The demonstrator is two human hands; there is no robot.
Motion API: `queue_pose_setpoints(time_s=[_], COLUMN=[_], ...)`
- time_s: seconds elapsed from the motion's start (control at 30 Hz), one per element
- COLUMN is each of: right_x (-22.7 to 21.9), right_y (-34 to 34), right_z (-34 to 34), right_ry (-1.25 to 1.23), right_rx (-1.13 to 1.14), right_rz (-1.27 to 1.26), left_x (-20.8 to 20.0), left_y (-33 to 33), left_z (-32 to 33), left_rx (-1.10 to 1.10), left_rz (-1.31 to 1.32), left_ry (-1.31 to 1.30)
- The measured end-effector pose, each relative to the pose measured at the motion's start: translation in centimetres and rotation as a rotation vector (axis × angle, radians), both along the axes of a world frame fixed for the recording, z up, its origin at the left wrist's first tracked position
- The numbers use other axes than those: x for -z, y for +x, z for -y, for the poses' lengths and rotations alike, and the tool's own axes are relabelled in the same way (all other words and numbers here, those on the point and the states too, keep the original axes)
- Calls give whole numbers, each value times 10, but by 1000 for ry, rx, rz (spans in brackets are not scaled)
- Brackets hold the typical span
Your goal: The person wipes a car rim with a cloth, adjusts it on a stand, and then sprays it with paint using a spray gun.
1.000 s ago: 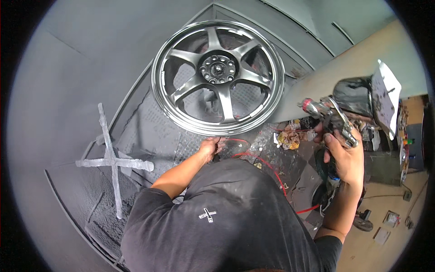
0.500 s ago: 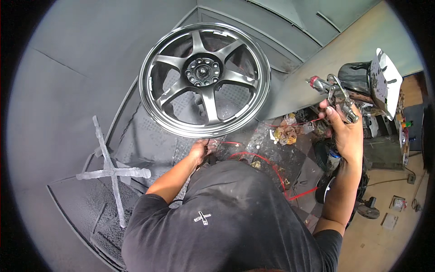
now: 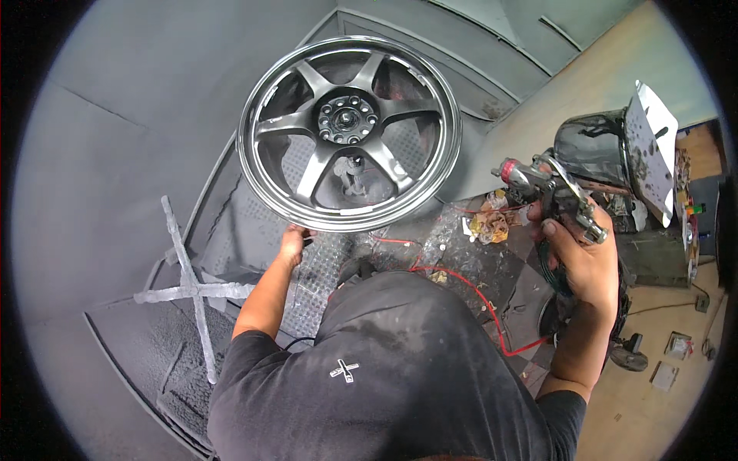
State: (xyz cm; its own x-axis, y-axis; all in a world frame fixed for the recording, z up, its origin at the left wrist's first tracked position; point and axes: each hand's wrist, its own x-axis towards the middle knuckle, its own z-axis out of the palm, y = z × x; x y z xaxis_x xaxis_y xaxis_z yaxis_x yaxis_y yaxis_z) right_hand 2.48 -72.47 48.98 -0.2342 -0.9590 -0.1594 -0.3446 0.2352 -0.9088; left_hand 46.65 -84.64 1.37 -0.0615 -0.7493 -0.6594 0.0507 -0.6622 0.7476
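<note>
Dark-grey alloy wheel (image 3: 347,120): probably heavy, rigid, easily marred; hold underneath. Left fingers (image 3: 297,231) at near rim (image 3: 355,221), grip unclear; right fingers (image 3: 559,234) clasp spray gun (image 3: 555,187).

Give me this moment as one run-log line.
left hand: at near edge of wheel, grip unclear | right hand: gripping spray gun | spray gun: right of wheel, apart from it

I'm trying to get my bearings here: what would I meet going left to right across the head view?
Grey cross-shaped frame → six-spoke alloy wheel → spray gun held in the right hand → dark-spattered white sheet.
</note>
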Motion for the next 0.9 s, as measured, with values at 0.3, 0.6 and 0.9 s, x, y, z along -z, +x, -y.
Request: queue_pose_setpoints(time_s=[0.3,0.6,0.9], right_x=[18,8,12], right_y=[-9,7,-7], right_z=[2,-13,-4], right_ry=[-116,-116,-108], right_rx=[204,67,93], right_rz=[-81,-9,-14], left_x=[-6,-7,8], left_y=[-2,-80,-19], left_z=[26,-48,-5], left_rx=[-466,-379,-180], left_rz=[-179,-401,-342], left_ry=[2,214,-34])
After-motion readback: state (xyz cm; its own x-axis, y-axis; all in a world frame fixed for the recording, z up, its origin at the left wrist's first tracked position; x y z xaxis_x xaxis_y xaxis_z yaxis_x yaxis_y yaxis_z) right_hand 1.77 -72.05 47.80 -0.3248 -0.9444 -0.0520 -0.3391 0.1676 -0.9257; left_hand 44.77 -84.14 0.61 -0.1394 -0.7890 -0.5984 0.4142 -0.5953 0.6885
